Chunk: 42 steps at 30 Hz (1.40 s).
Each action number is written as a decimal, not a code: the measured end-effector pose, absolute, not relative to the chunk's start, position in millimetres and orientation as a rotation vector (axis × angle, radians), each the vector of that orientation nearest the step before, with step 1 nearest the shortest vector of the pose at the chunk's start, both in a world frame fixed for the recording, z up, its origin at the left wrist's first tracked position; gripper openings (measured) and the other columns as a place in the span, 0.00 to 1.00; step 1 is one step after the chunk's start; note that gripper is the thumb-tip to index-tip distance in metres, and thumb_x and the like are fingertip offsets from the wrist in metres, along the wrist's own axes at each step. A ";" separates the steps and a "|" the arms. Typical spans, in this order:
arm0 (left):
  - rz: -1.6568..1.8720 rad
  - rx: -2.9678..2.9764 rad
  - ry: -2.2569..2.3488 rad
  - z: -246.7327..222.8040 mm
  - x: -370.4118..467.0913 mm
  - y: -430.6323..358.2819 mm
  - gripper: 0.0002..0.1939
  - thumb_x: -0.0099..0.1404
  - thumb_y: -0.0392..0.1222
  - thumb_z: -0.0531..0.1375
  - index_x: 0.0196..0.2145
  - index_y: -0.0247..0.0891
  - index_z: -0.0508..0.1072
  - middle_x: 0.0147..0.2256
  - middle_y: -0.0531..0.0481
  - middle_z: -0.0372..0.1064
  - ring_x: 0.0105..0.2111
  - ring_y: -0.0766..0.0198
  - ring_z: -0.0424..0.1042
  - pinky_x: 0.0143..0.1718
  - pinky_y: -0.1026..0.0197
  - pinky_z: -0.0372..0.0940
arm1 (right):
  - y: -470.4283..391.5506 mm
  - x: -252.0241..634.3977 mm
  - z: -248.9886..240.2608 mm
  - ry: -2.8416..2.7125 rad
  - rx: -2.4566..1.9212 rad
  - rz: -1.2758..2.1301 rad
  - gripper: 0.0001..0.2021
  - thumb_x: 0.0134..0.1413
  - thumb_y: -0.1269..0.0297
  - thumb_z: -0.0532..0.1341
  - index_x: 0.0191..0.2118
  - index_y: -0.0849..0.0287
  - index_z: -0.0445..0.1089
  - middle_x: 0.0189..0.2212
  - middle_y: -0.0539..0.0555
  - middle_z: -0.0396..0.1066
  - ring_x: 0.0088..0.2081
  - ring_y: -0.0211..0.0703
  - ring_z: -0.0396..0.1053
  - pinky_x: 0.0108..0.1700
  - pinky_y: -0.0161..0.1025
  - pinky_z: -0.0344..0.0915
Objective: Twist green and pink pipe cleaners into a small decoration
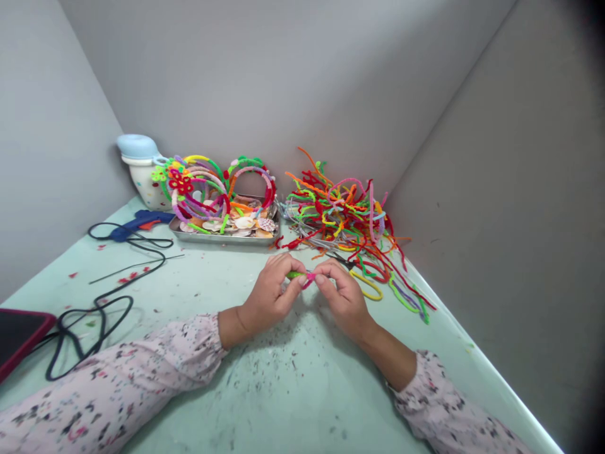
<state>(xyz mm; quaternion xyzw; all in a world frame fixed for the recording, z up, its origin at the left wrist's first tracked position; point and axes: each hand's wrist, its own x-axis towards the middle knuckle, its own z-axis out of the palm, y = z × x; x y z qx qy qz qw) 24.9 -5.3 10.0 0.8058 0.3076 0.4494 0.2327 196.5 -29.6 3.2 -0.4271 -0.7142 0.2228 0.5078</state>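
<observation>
My left hand and my right hand meet over the middle of the table, both closed in a pinch. Between the fingertips is a short fuzzy pipe cleaner piece, with a pink part in the middle and a green part at the left fingers. Whether the two colours are one twisted piece or separate stems, I cannot tell. Just beyond my right hand lie scissors with dark blades, partly among loose pipe cleaners.
A tangled heap of pipe cleaners lies at the back right. Behind my left hand, a metal tray holds shells and colourful wrapped hoops. Leftward are a lidded white cup, a blue tool, a black cord and a red-edged device.
</observation>
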 end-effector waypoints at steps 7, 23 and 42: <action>1.236 2.217 0.846 9.1 24.9 -5.1 0.07 0.67 0.42 0.52 0.35 0.38 0.67 0.33 0.48 0.66 0.36 0.61 0.65 0.41 0.57 0.60 | -28.6 198.1 4.6 -1.727 -1.030 0.539 0.09 0.62 0.61 0.53 0.34 0.56 0.67 0.33 0.51 0.65 0.38 0.42 0.64 0.43 0.41 0.61; 1.198 2.240 0.824 8.9 24.7 -4.5 0.07 0.67 0.42 0.52 0.35 0.38 0.66 0.33 0.48 0.66 0.37 0.60 0.64 0.42 0.56 0.59 | -28.9 194.9 1.6 -1.711 -1.047 0.613 0.14 0.64 0.58 0.49 0.29 0.57 0.63 0.29 0.51 0.61 0.34 0.41 0.60 0.39 0.40 0.60; 1.190 2.226 0.810 9.7 24.4 -6.0 0.07 0.67 0.41 0.51 0.35 0.37 0.66 0.33 0.48 0.65 0.36 0.61 0.64 0.42 0.57 0.59 | -30.3 195.3 5.3 -1.710 -1.047 0.672 0.15 0.64 0.59 0.49 0.26 0.57 0.61 0.28 0.49 0.59 0.32 0.40 0.59 0.39 0.40 0.58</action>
